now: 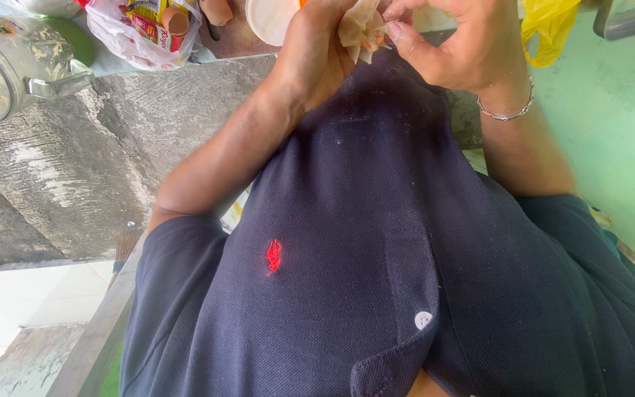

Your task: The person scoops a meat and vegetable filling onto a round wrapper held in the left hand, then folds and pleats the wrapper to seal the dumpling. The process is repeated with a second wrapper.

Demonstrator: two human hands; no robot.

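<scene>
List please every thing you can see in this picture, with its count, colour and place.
wrapper: one, pale beige, crumpled, top centre, held between both hands
jar: one, clear glass with a handle, top left on the ledge
bag: one, clear plastic with red and yellow packets inside, top left of centre
eggshell: one, brown, in the bag; a second brown piece is beside it
lid: one, white, round, top centre
yellow bag: one, yellow plastic, top right
ledge: one, grey concrete, left
bracelet: one, silver, on the right wrist
shirt: one, dark navy with a small red emblem and a white button, centre
left hand: pinches the wrapper
right hand: pinches the wrapper
</scene>
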